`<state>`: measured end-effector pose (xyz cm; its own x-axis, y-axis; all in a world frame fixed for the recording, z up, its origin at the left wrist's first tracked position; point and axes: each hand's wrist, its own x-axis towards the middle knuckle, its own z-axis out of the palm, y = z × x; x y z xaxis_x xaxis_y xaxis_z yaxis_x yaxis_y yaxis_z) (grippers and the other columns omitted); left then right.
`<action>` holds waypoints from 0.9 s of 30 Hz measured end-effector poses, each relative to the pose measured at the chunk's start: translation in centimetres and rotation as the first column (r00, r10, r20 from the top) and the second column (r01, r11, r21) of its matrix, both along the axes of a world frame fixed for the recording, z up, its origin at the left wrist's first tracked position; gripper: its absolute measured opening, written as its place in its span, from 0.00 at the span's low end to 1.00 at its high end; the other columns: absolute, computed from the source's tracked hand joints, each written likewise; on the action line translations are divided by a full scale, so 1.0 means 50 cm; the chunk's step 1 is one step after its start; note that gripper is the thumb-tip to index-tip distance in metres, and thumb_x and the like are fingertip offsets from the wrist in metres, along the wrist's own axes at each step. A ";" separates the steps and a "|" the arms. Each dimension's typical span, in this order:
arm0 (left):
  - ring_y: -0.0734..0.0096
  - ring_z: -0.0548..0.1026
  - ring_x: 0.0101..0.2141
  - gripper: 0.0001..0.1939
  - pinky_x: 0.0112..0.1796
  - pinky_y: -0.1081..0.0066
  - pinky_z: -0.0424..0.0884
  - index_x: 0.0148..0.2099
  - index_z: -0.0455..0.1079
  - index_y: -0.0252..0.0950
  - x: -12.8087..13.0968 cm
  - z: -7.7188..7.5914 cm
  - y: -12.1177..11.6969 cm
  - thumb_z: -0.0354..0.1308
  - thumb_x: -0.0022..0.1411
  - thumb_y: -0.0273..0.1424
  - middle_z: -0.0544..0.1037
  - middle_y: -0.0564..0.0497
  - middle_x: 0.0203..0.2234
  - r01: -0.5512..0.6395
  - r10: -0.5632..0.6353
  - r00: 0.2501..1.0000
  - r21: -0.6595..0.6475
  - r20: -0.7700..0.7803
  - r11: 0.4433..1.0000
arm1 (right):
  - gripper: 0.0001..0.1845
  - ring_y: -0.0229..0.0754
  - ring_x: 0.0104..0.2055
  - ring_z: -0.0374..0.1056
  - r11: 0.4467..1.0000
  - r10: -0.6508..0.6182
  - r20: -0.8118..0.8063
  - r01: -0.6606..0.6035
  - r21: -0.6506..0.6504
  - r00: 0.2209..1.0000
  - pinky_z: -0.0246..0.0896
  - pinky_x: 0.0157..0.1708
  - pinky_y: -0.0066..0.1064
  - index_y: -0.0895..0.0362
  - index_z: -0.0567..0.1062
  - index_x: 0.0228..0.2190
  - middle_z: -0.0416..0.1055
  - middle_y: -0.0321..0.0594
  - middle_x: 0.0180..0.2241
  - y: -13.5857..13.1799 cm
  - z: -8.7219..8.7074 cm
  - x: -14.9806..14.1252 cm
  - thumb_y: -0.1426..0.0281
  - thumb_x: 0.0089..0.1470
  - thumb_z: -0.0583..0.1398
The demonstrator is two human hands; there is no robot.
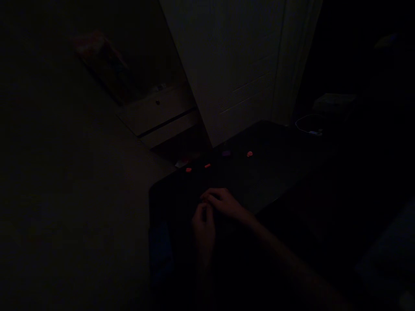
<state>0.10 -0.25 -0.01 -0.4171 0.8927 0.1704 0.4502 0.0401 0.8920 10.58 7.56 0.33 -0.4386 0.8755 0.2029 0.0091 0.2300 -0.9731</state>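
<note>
The picture is very dark. My left hand (203, 222) and my right hand (222, 202) meet over a dark table (259, 179), their fingertips close together. Both hands have curled fingers. A small reddish bit shows between the fingertips, too dim to name. Beyond the hands lie a small orange-red round piece (188, 170), a short orange-red bar (207, 166), a dark purple block (226, 153) and a pinkish-orange round piece (249, 153).
A pale door (240, 65) stands behind the table. To its left is a chest of drawers (158, 110). A white cable (303, 127) and a pale box (334, 101) lie at the right. A dark blue flat thing (161, 250) is at the table's left edge.
</note>
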 end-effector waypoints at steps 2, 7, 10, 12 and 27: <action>0.65 0.76 0.32 0.15 0.35 0.70 0.70 0.36 0.73 0.37 0.001 0.002 -0.001 0.54 0.64 0.43 0.77 0.50 0.28 0.008 -0.008 1.000 0.003 0.005 1.000 | 0.13 0.42 0.40 0.76 1.000 -0.002 0.001 0.002 0.005 1.000 0.66 0.41 0.30 0.58 0.82 0.37 0.81 0.40 0.36 0.000 0.001 0.001 0.69 0.63 0.57; 0.65 0.75 0.31 0.14 0.34 0.70 0.70 0.36 0.73 0.37 0.002 0.005 -0.001 0.54 0.63 0.42 0.77 0.50 0.28 -0.002 0.002 1.000 -0.001 0.006 1.000 | 0.12 0.42 0.40 0.76 1.000 0.000 0.003 0.000 0.004 1.000 0.67 0.40 0.30 0.57 0.82 0.37 0.81 0.40 0.36 -0.002 0.005 0.003 0.69 0.63 0.57; 0.65 0.76 0.31 0.14 0.34 0.70 0.70 0.35 0.72 0.37 0.001 0.000 0.001 0.55 0.63 0.42 0.76 0.50 0.27 -0.003 0.003 1.000 0.008 0.015 1.000 | 0.13 0.42 0.40 0.76 1.000 -0.002 0.005 0.002 0.016 1.000 0.66 0.41 0.30 0.57 0.82 0.36 0.81 0.40 0.36 -0.002 0.005 0.003 0.69 0.63 0.57; 0.65 0.76 0.31 0.14 0.34 0.70 0.70 0.35 0.73 0.37 -0.001 -0.002 0.001 0.55 0.63 0.42 0.77 0.50 0.28 0.008 -0.008 1.000 0.009 0.010 1.000 | 0.13 0.42 0.40 0.76 1.000 -0.001 0.013 0.001 0.012 1.000 0.66 0.41 0.30 0.58 0.82 0.36 0.81 0.40 0.36 -0.001 0.004 0.002 0.69 0.63 0.57; 0.65 0.76 0.31 0.15 0.34 0.70 0.71 0.36 0.73 0.37 0.000 0.001 0.000 0.55 0.63 0.43 0.77 0.50 0.27 -0.009 0.009 1.000 0.008 0.008 1.000 | 0.13 0.42 0.40 0.76 1.000 -0.008 0.017 0.008 0.004 1.000 0.67 0.40 0.30 0.57 0.82 0.37 0.81 0.40 0.36 -0.003 0.009 0.003 0.69 0.62 0.57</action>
